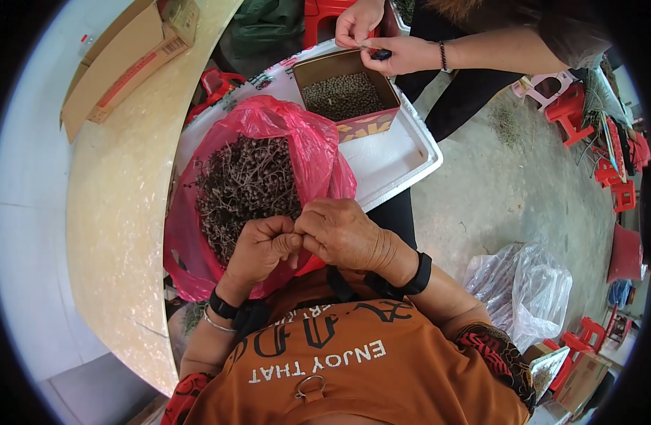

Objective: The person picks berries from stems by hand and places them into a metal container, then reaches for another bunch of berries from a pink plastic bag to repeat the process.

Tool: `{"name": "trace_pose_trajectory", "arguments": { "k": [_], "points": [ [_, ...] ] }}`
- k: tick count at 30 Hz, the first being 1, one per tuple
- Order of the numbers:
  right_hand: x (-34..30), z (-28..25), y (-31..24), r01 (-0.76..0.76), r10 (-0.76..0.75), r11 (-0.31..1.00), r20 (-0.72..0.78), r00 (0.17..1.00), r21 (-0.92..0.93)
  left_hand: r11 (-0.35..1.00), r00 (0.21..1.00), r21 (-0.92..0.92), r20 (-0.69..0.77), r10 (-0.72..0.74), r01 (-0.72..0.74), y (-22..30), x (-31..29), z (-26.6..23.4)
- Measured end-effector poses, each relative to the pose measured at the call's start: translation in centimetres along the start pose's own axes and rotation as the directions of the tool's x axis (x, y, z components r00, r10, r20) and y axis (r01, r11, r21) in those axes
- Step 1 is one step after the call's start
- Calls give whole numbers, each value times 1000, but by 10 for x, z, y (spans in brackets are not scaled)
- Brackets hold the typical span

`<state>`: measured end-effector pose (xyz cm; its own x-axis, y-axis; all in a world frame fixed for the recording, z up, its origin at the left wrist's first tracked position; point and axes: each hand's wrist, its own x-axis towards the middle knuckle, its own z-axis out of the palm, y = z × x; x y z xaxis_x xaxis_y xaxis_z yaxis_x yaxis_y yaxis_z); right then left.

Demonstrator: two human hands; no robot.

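My left hand [263, 248] and my right hand [344, 232] meet fingertip to fingertip at the near edge of a pink plastic bag [318, 152]. Both are closed in a pinch, and whatever lies between the fingers is too small or hidden to make out. Dark dried sprigs with thin stems and small round heads [244, 184] fill the open bag, just beyond my left hand. Behind the bag, a rectangular tin [313, 67] holds many small round greenish-brown pods or seeds [343, 95]. It stands on a white foam tray [393, 159].
Across from me, another person's hands [389, 53] work above the tin, with a small dark object at the fingers. A cream tabletop [120, 212] at left bears a cardboard box [120, 71]. Clear plastic sheeting [520, 287] lies on the floor at right, near red stools [570, 113].
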<state>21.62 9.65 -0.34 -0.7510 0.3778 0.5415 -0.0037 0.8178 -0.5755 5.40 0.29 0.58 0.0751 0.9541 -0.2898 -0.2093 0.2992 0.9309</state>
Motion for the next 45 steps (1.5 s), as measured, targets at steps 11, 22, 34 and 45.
{"name": "trace_pose_trajectory", "arguments": {
  "k": [11,22,34,45],
  "points": [
    [-6,-1,0,102,-88,991,151,985,-91,996,995,31,57,-84,83,-2,-7,-4],
    [-9,-3,-4,30,-36,996,63,997,86,996,991,57,108,-76,70,3,-8,5],
    [-11,-5,-9,67,-75,995,112,991,80,984,966,-23,198,-167,175,-2,-3,-5],
    [3,-4,-4,-129,158,979,-191,969,159,920,925,114,-27,379,-374,-15,21,5]
  ]
}}
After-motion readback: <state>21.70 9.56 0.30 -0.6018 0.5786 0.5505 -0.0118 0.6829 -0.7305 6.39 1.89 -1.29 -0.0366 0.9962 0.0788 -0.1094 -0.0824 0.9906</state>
